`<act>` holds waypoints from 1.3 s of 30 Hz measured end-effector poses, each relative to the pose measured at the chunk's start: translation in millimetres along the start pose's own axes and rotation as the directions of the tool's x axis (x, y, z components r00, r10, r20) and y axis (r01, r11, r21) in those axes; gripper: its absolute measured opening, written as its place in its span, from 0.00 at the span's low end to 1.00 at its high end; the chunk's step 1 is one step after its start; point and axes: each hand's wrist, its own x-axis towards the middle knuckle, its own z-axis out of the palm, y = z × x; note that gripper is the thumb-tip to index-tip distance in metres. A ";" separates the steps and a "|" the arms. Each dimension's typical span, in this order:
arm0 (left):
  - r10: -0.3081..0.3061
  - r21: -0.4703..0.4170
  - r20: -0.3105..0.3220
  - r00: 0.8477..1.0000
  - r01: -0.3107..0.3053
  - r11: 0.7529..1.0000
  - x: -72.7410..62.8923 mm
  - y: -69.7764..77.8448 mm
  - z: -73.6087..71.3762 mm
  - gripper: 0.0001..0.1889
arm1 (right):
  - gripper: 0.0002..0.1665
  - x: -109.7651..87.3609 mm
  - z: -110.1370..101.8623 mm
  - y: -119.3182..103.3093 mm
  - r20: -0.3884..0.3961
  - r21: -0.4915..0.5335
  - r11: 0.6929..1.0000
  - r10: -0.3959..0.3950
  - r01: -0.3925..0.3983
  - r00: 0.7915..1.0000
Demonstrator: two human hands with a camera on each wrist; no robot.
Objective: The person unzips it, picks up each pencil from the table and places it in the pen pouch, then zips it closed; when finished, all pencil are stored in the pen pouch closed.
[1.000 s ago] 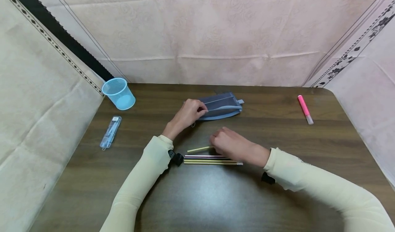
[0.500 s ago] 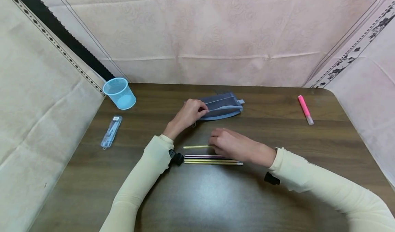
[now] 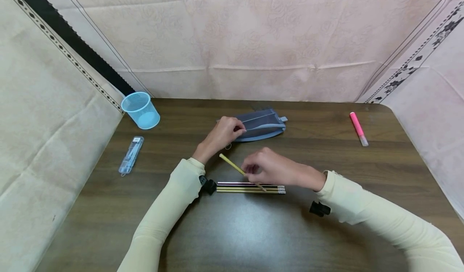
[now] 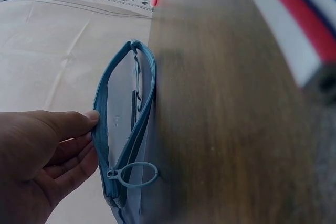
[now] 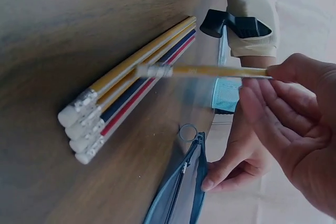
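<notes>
My right hand (image 3: pixel 272 169) pinches a yellow pencil (image 5: pixel 215 72) between thumb and fingertips. In the head view the pencil slants over a row of several pencils (image 3: pixel 232 190) lying side by side on the table. The right wrist view shows this row, with its white erasers, as yellow, dark blue and red-and-white striped. My left hand (image 3: pixel 222 135) pinches the rim of a blue zippered pencil pouch (image 3: pixel 262 123) at its near left end. Its zipper gapes wide in the left wrist view, where the ring-shaped pull (image 4: pixel 139 175) hangs at the near end. A slim dark strip shows at the mouth.
A light blue plastic cup (image 3: pixel 143 113) stands at the back left, and a clear blue slim case (image 3: pixel 130 155) lies in front of it. Far right lies a pink marker (image 3: pixel 358 127). Patterned cloth (image 3: pixel 235 42) borders the wooden table (image 3: pixel 253 235) at the back and sides.
The yellow pencil has turned from level to slanted, its far end swinging up toward the pouch. My right hand has tilted with it. My left hand stays at the pouch.
</notes>
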 end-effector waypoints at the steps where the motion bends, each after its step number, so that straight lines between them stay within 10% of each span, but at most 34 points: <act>1: 0.001 -0.003 0.002 1.000 -0.001 1.000 0.3 0.2 0.2 0.08 | 0.05 0.2 0.3 0.3 -0.015 0.029 1.000 0.011 -0.011 1.000; 5: 0.011 -0.012 -0.001 1.000 -0.011 1.000 0.4 0.7 0.3 0.08 | 0.04 0.3 1.1 1.1 -0.077 0.183 0.980 0.093 -0.077 0.993; 8: 0.015 -0.010 -0.010 1.000 -0.015 1.000 0.7 1.1 -0.5 0.08 | 0.04 1.2 2.6 2.1 -0.097 0.397 0.908 0.190 -0.137 0.977; 16: 0.002 0.023 -0.005 1.000 -0.002 1.000 1.9 1.0 -0.9 0.08 | 0.16 2.5 11.5 10.3 0.027 0.871 0.415 0.495 -0.264 0.869; 27: 0.010 0.024 -0.012 1.000 -0.009 1.000 3.8 2.4 1.2 0.08 | 0.18 -3.4 15.6 28.4 0.183 0.982 -0.076 0.607 -0.172 0.774; 31: 0.009 0.022 -0.016 1.000 -0.008 1.000 3.8 2.9 1.6 0.08 | 0.13 -5.1 14.0 35.9 0.201 0.979 -0.162 0.624 -0.126 0.755; 39: -0.002 0.023 -0.009 1.000 0.003 1.000 1.2 1.1 2.9 0.08 | 0.10 -3.8 11.2 53.1 0.253 0.965 -0.221 0.660 -0.139 0.708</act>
